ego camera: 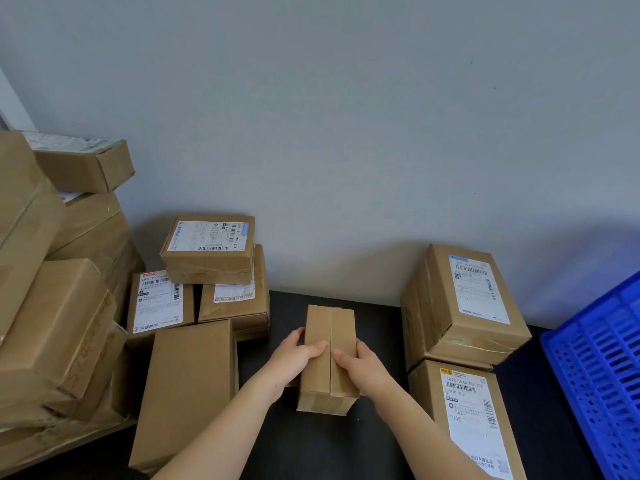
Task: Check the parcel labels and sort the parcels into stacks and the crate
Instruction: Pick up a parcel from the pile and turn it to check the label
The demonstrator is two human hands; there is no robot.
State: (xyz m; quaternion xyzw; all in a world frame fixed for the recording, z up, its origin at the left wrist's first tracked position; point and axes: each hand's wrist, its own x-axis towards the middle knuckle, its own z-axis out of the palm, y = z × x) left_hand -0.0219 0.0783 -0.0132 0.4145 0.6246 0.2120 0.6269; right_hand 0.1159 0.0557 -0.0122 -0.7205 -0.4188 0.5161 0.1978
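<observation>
The left hand (294,355) and the right hand (360,362) both grip a small brown parcel (327,379). Each hand's fingers wrap round one long side of it, and the two thumbs lie on its upper face on either side of the centre seam. That face is plain cardboard with no label showing. Whether the parcel rests on the black table (287,438) or is held just clear of it cannot be told.

Just left of the held parcel lies a larger flat parcel (188,389), plain side up. Left of the held parcel and further back, two labelled parcels sit side by side: one with a long white label (159,303) and one whose label is partly covered (235,299). A third labelled parcel (207,247) lies on top of them, against the grey wall (346,116). Far to the left of the held parcel, a tall pile of bigger cartons (52,323) leans at odd angles.

Right of the held parcel stands a stack of labelled parcels. Its top parcel (464,303) is label up, and another labelled parcel (474,420) lies in front of the stack, nearer the person. Beyond these, far to the right of the held parcel, is a blue slotted crate (599,375), only partly in view.
</observation>
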